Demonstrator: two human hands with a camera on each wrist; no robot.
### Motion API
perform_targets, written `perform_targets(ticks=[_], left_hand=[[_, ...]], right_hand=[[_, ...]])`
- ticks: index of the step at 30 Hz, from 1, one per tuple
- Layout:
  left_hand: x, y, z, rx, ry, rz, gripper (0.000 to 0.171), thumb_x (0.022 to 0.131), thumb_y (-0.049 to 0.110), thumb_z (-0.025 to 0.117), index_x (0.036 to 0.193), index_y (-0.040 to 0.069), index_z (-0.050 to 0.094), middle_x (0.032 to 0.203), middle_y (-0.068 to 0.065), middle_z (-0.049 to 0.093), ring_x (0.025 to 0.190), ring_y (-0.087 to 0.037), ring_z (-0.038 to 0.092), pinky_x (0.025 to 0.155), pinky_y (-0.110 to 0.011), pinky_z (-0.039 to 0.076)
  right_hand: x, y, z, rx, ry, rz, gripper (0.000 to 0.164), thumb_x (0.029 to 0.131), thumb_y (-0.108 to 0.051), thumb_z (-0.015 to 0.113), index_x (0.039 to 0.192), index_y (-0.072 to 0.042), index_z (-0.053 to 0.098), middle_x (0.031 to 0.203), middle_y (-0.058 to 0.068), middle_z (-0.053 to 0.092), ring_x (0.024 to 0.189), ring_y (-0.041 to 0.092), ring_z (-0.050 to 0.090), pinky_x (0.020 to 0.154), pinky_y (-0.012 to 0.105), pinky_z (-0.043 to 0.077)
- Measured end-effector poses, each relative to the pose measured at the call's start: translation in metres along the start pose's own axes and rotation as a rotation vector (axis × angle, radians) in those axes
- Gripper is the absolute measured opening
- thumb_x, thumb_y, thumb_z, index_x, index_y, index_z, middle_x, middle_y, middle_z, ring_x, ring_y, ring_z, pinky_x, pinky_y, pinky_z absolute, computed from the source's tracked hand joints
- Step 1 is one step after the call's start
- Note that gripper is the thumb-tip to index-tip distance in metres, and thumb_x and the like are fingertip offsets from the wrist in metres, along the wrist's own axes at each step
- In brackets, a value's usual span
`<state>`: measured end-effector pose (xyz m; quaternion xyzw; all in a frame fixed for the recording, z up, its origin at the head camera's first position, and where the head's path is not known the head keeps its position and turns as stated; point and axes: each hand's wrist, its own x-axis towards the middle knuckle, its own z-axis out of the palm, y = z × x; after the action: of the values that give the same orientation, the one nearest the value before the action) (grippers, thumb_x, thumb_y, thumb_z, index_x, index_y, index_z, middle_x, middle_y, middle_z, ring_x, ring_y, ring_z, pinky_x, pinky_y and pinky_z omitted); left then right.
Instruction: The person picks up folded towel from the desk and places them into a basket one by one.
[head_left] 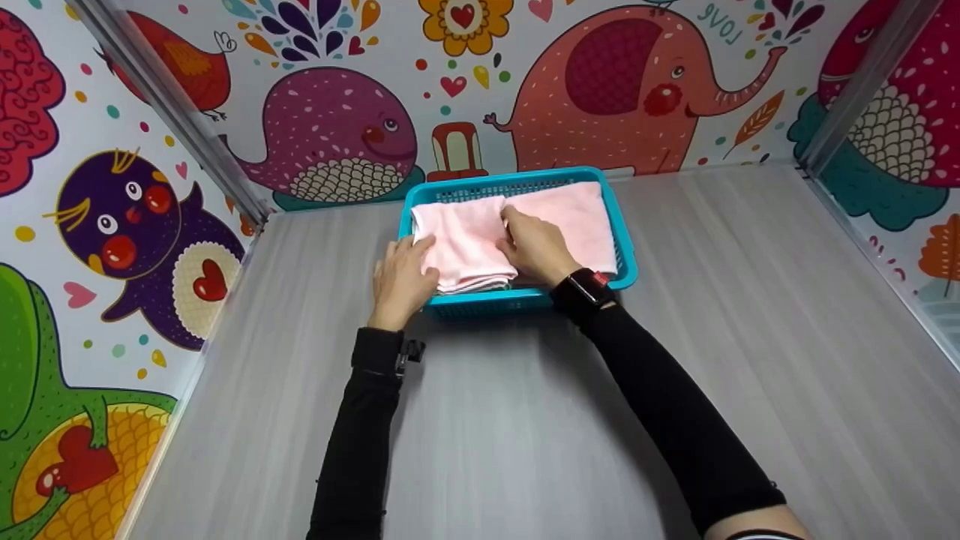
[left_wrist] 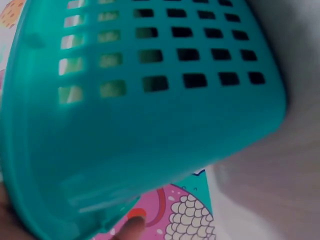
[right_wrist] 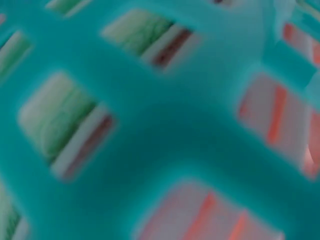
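A turquoise basket (head_left: 517,296) holds two folded pink towels side by side. My left hand (head_left: 401,281) lies at the basket's left rim, its thumb reaching over the left pink towel (head_left: 461,240). In the left wrist view, one fingertip (left_wrist: 132,227) shows past the corner of the basket wall (left_wrist: 165,120). My right hand (head_left: 538,244) is between the towels, fingers bent at the right edge of the left one; its fingertips are partly hidden. The right pink towel (head_left: 581,217) lies beside that hand. Through the basket holes in the right wrist view, green cloth (right_wrist: 62,115) appears in layers.
The basket stands on a grey wood-grain table (head_left: 480,427) near the back panel (head_left: 472,90), which is printed with cartoon animals. A similar side panel (head_left: 97,300) stands at the left, another (head_left: 900,150) at the right. Metal posts (head_left: 180,112) mark the corners.
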<state>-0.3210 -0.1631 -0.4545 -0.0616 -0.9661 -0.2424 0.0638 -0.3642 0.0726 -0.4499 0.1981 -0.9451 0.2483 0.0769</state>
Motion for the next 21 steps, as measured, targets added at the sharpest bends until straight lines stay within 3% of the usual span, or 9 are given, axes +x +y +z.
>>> perform_targets(ticks=[4, 8, 11, 15, 18, 21], left_hand=[[-0.001, 0.002, 0.003, 0.076, 0.096, 0.014, 0.057, 0.093, 0.013, 0.061, 0.150, 0.019, 0.057, 0.166, -0.007, 0.036, 0.141, -0.034, 0.041, 0.106, -0.056, 0.039], [-0.002, 0.003, 0.004, 0.170, 0.168, 0.067, 0.047, 0.094, 0.012, 0.063, 0.140, 0.018, 0.067, 0.157, -0.008, 0.051, 0.141, -0.035, 0.046, 0.112, -0.054, 0.038], [-0.004, -0.001, 0.004, 0.210, 0.129, 0.079, 0.041, 0.097, 0.026, 0.062, 0.137, 0.018, 0.069, 0.150, -0.008, 0.059, 0.138, -0.034, 0.049, 0.118, -0.055, 0.033], [-0.005, -0.007, 0.003, 0.242, 0.049, 0.065, 0.056, 0.094, 0.050, 0.059, 0.141, 0.021, 0.066, 0.154, -0.006, 0.056, 0.144, -0.032, 0.042, 0.124, -0.056, 0.023], [-0.003, -0.006, 0.001, 0.247, 0.012, 0.065, 0.059, 0.092, 0.050, 0.060, 0.142, 0.021, 0.065, 0.155, -0.006, 0.055, 0.147, -0.033, 0.037, 0.126, -0.056, 0.017], [-0.002, -0.004, -0.001, 0.235, -0.016, 0.059, 0.057, 0.089, 0.041, 0.060, 0.142, 0.020, 0.065, 0.155, -0.007, 0.055, 0.149, -0.033, 0.035, 0.127, -0.057, 0.013]], right_hand=[[0.000, -0.001, 0.001, -0.053, 0.062, -0.056, 0.055, 0.100, -0.022, 0.069, 0.147, -0.009, 0.043, 0.092, 0.013, 0.071, 0.081, 0.031, 0.069, 0.078, 0.046, 0.057], [0.000, -0.004, 0.003, -0.090, 0.096, -0.115, 0.037, 0.100, -0.020, 0.069, 0.135, -0.014, 0.060, 0.094, 0.011, 0.074, 0.082, 0.030, 0.071, 0.078, 0.045, 0.057], [-0.001, -0.005, 0.006, -0.089, 0.068, -0.119, 0.023, 0.100, -0.026, 0.069, 0.119, -0.014, 0.073, 0.098, 0.009, 0.076, 0.087, 0.027, 0.072, 0.081, 0.044, 0.056], [-0.002, -0.007, 0.007, -0.146, -0.062, -0.073, 0.046, 0.096, -0.049, 0.068, 0.122, -0.012, 0.074, 0.112, 0.012, 0.074, 0.101, 0.028, 0.068, 0.089, 0.047, 0.055], [-0.003, -0.008, 0.006, -0.211, -0.142, -0.053, 0.059, 0.092, -0.060, 0.067, 0.127, -0.012, 0.070, 0.125, 0.014, 0.070, 0.112, 0.030, 0.063, 0.095, 0.049, 0.054], [-0.003, -0.007, 0.005, -0.244, -0.157, -0.064, 0.062, 0.092, -0.061, 0.068, 0.127, -0.010, 0.071, 0.130, 0.014, 0.068, 0.116, 0.030, 0.061, 0.095, 0.050, 0.055]])
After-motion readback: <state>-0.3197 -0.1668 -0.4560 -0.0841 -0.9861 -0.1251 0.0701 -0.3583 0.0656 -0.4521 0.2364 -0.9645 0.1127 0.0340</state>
